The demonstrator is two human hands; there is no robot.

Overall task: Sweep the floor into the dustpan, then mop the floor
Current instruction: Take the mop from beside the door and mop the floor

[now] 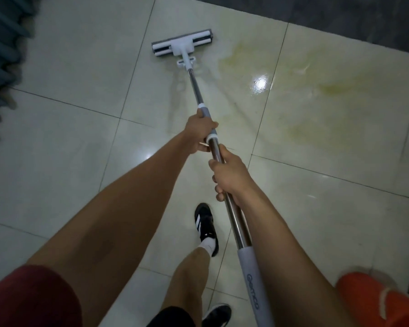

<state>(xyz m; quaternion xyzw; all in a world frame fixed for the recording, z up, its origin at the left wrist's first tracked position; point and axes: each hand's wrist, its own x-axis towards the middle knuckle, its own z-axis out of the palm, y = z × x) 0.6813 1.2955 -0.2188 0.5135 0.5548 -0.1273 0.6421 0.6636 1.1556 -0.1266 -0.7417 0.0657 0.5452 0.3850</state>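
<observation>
Open glossy pale floor tiles [76,74] lie left of the white sponge mop head [183,43]. A blue-grey pleated curtain [3,43] borders the left edge, and a dark wall base [340,15] closes the far side.

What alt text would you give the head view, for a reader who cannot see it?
Both hands grip a mop handle, left hand ahead of right hand; the mop head rests on pale floor tiles beside a yellowish wet smear.

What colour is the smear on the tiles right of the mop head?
Yellowish-green smear across pale glossy tiles, seen in the head view beside the mop head.
</observation>
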